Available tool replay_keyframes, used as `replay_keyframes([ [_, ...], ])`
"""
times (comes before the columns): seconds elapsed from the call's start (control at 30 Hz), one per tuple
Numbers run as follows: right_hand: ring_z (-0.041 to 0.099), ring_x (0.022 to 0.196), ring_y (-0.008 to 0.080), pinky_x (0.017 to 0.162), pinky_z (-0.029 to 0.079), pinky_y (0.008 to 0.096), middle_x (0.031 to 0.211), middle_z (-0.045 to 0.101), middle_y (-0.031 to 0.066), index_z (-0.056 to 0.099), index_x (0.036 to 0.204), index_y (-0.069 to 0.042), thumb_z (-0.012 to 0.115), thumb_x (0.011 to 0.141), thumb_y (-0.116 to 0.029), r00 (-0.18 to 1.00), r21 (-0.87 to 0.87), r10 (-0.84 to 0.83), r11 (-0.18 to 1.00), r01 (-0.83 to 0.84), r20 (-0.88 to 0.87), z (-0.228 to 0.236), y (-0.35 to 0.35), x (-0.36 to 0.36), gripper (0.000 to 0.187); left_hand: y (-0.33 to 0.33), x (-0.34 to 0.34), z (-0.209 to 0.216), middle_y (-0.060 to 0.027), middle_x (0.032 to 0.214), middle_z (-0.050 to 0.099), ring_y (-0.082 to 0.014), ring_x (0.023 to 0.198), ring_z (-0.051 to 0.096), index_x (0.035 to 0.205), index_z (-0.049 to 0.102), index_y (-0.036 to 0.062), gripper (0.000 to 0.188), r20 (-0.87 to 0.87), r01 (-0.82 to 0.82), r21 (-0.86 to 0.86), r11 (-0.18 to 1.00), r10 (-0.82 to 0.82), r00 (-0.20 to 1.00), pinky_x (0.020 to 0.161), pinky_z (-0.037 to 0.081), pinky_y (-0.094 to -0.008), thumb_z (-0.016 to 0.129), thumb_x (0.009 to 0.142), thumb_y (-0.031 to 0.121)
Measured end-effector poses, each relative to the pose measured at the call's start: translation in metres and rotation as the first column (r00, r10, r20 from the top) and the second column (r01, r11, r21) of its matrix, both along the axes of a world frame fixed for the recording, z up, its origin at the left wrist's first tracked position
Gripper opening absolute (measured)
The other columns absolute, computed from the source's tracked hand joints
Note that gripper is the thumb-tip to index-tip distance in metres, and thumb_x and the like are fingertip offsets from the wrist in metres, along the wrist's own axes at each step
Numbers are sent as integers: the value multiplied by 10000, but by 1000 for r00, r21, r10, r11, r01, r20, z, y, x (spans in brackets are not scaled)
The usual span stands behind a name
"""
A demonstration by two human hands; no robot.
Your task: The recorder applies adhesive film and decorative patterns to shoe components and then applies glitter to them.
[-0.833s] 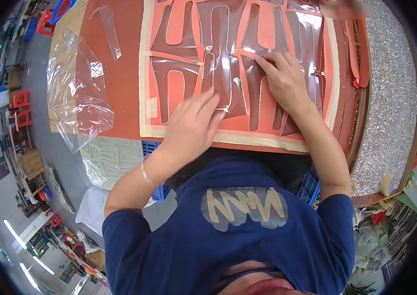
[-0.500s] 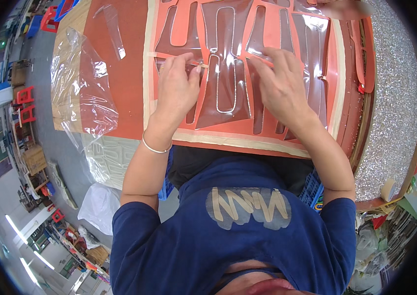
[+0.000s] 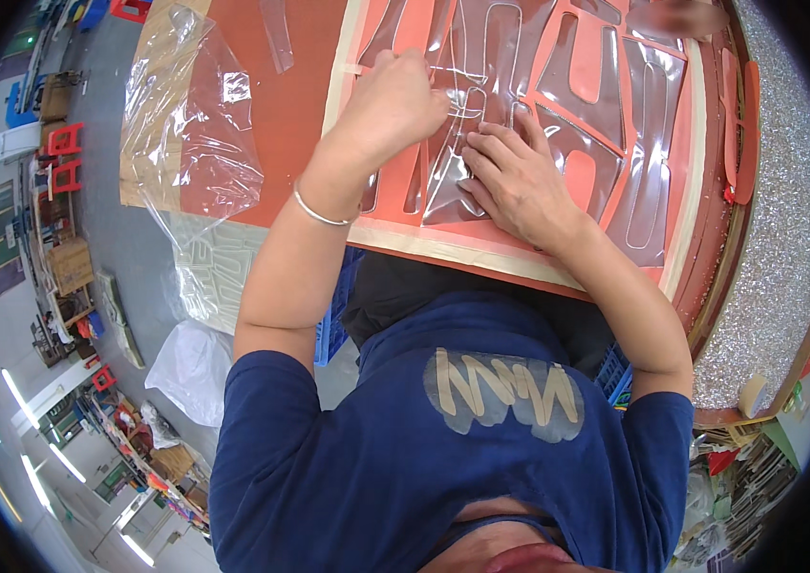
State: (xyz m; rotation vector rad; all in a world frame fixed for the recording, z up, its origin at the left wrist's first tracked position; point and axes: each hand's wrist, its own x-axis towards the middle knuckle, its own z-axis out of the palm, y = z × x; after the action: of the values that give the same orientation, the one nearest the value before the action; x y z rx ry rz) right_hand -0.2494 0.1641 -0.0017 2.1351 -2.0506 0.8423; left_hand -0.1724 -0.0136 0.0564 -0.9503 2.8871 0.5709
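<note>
A clear plastic piece [image 3: 446, 194] with beaded-looking outlines lies on a coral-pink template board [image 3: 389, 194] with long cut-out shapes. Beside my left thumb its outlines are bent and bunched, so part of it looks lifted. My left hand [image 3: 395, 103] is curled closed at that bunched part, its fingertips mostly hidden. Resting on the lower right of the piece is my right hand [image 3: 524, 186], fingers somewhat spread and lying over the plastic. More clear shaped pieces [image 3: 651, 162] lie on the board farther right.
A crumpled clear film [image 3: 219, 143] lies left on the reddish-brown table [image 3: 300, 124]. Pale tape [image 3: 424, 243] borders the board. Glittery silver material [image 3: 758, 267] covers the surface at right. Another person's blurred hand [image 3: 677, 17] is at the far right edge of the board.
The view has shifted, so the board sits farther right and higher. My left fingers have curled closed; my right hand now lies on the middle piece, whose outlines have become bunched.
</note>
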Motion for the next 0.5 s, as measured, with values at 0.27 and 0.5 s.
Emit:
replay_keyframes([
  [0.27, 517, 1079, 221, 1025, 286, 521, 1028, 555, 68, 618, 1010, -45, 672, 785, -208, 991, 1, -120, 993, 120, 67, 14, 6, 3, 283, 23, 39, 16, -162, 1130, 560, -190, 888, 633, 1247, 452, -28, 452, -361, -76, 511, 856, 294, 885, 722, 535, -300, 566, 811, 4],
  [0.5, 554, 976, 262, 938, 374, 453, 932, 584, 84, 631, 1005, -31, 701, 736, -74, 954, -35, -100, 993, 115, 282, 11, 33, 0, 281, 93, 106, -23, -147, 1081, 535, -294, 990, 534, 1150, 556, -20, 402, -414, 325, 8, 946, -292, 862, 857, 445, -383, 675, 769, 36],
])
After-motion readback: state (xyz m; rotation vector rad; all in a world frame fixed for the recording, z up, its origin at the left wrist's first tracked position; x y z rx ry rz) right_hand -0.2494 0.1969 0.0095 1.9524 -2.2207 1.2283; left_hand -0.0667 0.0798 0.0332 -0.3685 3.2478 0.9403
